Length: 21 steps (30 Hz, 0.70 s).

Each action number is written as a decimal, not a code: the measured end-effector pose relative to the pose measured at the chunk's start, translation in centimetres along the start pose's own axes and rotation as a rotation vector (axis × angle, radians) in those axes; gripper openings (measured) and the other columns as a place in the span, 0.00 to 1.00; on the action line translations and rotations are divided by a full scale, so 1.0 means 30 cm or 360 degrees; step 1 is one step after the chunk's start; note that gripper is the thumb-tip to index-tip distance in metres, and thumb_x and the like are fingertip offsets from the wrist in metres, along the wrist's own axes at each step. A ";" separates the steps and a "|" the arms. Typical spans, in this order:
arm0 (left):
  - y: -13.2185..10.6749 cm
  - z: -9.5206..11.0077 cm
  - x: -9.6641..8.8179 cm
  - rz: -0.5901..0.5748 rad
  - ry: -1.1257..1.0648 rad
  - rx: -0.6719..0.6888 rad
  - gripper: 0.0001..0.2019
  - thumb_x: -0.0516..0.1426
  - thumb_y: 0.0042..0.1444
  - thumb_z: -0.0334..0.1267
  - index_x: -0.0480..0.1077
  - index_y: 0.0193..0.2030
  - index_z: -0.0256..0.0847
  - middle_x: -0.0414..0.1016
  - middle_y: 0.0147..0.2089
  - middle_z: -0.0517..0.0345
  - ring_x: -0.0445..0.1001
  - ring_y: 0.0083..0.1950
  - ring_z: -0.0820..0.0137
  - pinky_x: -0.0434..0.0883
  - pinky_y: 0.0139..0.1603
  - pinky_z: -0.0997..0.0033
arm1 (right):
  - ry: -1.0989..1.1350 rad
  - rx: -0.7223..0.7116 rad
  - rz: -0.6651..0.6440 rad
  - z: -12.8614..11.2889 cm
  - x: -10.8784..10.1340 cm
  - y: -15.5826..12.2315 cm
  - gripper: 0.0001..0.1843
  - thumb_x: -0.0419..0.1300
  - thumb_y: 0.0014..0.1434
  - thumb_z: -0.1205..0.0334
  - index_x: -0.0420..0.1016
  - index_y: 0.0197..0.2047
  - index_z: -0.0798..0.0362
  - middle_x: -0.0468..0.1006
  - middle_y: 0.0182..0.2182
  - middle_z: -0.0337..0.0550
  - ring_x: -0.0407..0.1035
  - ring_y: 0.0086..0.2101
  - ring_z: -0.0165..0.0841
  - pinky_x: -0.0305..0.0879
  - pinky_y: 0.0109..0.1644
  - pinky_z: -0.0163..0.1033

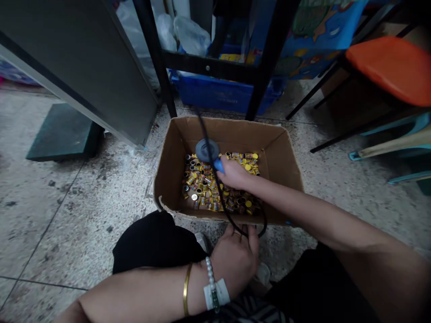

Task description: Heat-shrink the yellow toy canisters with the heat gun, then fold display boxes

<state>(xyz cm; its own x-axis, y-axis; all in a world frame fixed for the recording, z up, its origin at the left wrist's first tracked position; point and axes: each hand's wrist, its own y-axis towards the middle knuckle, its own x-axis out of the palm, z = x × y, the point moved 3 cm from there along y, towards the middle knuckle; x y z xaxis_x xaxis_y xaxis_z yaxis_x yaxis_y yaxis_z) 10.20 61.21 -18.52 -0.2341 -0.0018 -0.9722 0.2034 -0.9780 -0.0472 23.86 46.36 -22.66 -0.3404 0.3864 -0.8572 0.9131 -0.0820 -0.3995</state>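
From the head camera, the right hand (233, 173) is closed round the blue handle of a tool (206, 149). Its grey disc hangs over the yellow pieces (202, 190) near the box's (169, 172) far left corner. The left hand (235, 260) sits outside the near edge with its fingers at the black cable (263, 223); I cannot tell whether they grip it.

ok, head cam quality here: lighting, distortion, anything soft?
Head view: dim, flat indoor light, no glare; wide-angle lens bows the grey panel and floor joints near the edges; cardboard box centre fairly sharp, yellow pieces legible only as shapes; right hand on the blue-handled tool slightly soft; left hand at the black cable dimmer.
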 end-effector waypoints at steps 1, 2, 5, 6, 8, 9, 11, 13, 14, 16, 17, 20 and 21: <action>0.005 -0.004 -0.001 0.0052 -0.0024 0.0024 0.25 0.55 0.61 0.39 0.65 0.58 0.18 0.79 0.36 0.37 0.78 0.38 0.57 0.73 0.45 0.53 | 0.0008 0.0076 0.0093 0.013 -0.018 0.005 0.22 0.52 0.62 0.56 0.61 0.55 0.60 0.79 0.42 0.61 0.75 0.40 0.46 0.66 0.39 0.41; 0.008 -0.008 -0.002 0.0084 -0.0056 0.0058 0.24 0.54 0.62 0.39 0.65 0.58 0.19 0.79 0.36 0.39 0.78 0.37 0.58 0.73 0.44 0.55 | 0.0014 0.0143 0.0172 0.030 -0.036 0.003 0.21 0.51 0.63 0.56 0.60 0.55 0.61 0.79 0.42 0.62 0.75 0.40 0.46 0.65 0.40 0.41; 0.014 -0.023 -0.006 0.0168 -0.0172 0.0202 0.18 0.52 0.63 0.35 0.66 0.55 0.22 0.76 0.30 0.48 0.75 0.31 0.63 0.72 0.37 0.60 | -0.0009 0.0230 0.0244 0.084 -0.085 -0.042 0.22 0.51 0.63 0.56 0.61 0.55 0.62 0.79 0.41 0.62 0.74 0.39 0.46 0.64 0.39 0.41; 0.015 -0.029 -0.012 0.0236 -0.0220 0.0278 0.17 0.51 0.64 0.33 0.66 0.55 0.24 0.76 0.29 0.50 0.74 0.31 0.64 0.72 0.37 0.61 | -0.0001 0.0210 0.0198 0.098 -0.095 -0.067 0.22 0.53 0.62 0.56 0.62 0.54 0.61 0.79 0.41 0.61 0.74 0.39 0.45 0.63 0.39 0.40; 0.020 -0.043 -0.026 0.0408 -0.0308 0.0456 0.18 0.49 0.65 0.32 0.65 0.59 0.29 0.77 0.34 0.50 0.75 0.35 0.66 0.72 0.40 0.62 | 0.0092 0.0138 0.0051 0.117 -0.104 -0.124 0.19 0.55 0.60 0.57 0.65 0.51 0.59 0.79 0.41 0.57 0.74 0.38 0.42 0.63 0.37 0.38; 0.024 -0.051 -0.030 0.0479 -0.0338 0.0537 0.20 0.49 0.65 0.33 0.63 0.62 0.33 0.78 0.40 0.48 0.75 0.40 0.65 0.71 0.43 0.63 | 0.0152 0.0120 -0.0008 0.125 -0.106 -0.155 0.17 0.55 0.60 0.57 0.67 0.50 0.57 0.79 0.40 0.55 0.74 0.37 0.40 0.62 0.36 0.37; 0.041 -0.065 -0.028 0.0536 -0.0356 0.0671 0.23 0.51 0.66 0.36 0.59 0.67 0.46 0.72 0.57 0.46 0.73 0.52 0.62 0.70 0.50 0.60 | 0.0215 0.0189 -0.0035 0.149 -0.114 -0.216 0.17 0.55 0.60 0.57 0.67 0.50 0.57 0.79 0.38 0.52 0.73 0.34 0.37 0.61 0.34 0.36; 0.068 -0.069 -0.005 0.0473 -0.0341 0.0783 0.23 0.52 0.66 0.40 0.59 0.67 0.57 0.60 0.68 0.47 0.68 0.61 0.56 0.68 0.56 0.55 | 0.0158 0.0355 0.0037 0.187 -0.135 -0.278 0.19 0.54 0.61 0.56 0.65 0.52 0.58 0.79 0.36 0.52 0.73 0.32 0.38 0.60 0.33 0.36; 0.084 -0.068 0.013 0.0421 -0.0329 0.0816 0.22 0.52 0.66 0.41 0.61 0.66 0.59 0.57 0.70 0.48 0.65 0.63 0.54 0.67 0.58 0.51 | 0.0093 0.0437 0.0076 0.209 -0.153 -0.309 0.20 0.53 0.62 0.55 0.65 0.53 0.59 0.79 0.36 0.54 0.73 0.32 0.39 0.60 0.32 0.36; 0.114 -0.060 0.060 0.0315 -0.0294 0.0845 0.19 0.52 0.66 0.40 0.66 0.62 0.52 0.58 0.70 0.46 0.63 0.65 0.52 0.66 0.60 0.49 | -0.0053 0.0526 0.0069 0.249 -0.195 -0.371 0.21 0.53 0.62 0.54 0.64 0.53 0.60 0.79 0.37 0.56 0.74 0.33 0.41 0.59 0.32 0.37; 0.126 -0.056 0.084 0.0276 -0.0282 0.0827 0.17 0.51 0.66 0.38 0.69 0.60 0.45 0.59 0.69 0.45 0.62 0.66 0.53 0.66 0.61 0.50 | -0.0115 0.0523 0.0012 0.265 -0.216 -0.403 0.21 0.53 0.62 0.54 0.64 0.53 0.60 0.79 0.37 0.57 0.74 0.33 0.42 0.59 0.32 0.38; 0.143 -0.043 0.137 0.0255 -0.0299 0.0781 0.15 0.49 0.66 0.34 0.71 0.55 0.32 0.62 0.67 0.39 0.65 0.65 0.57 0.69 0.61 0.59 | -0.0154 0.0423 -0.0277 0.296 -0.262 -0.501 0.19 0.56 0.60 0.55 0.67 0.51 0.57 0.78 0.36 0.54 0.74 0.34 0.41 0.61 0.34 0.38; 0.141 -0.037 0.144 0.0260 -0.0317 0.0797 0.15 0.49 0.66 0.34 0.70 0.54 0.32 0.63 0.66 0.39 0.67 0.63 0.58 0.70 0.59 0.60 | -0.0123 0.0383 -0.0362 0.300 -0.267 -0.534 0.19 0.57 0.59 0.56 0.68 0.50 0.57 0.78 0.37 0.53 0.74 0.34 0.41 0.61 0.34 0.38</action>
<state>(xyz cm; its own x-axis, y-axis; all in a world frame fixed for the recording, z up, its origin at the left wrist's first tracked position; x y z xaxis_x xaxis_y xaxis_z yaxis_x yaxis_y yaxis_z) 11.12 57.29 -23.19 -0.4222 -0.1534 -0.8934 -0.2130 -0.9412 0.2623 9.92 36.31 -12.32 -0.5536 0.3497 -0.7558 0.7358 -0.2197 -0.6406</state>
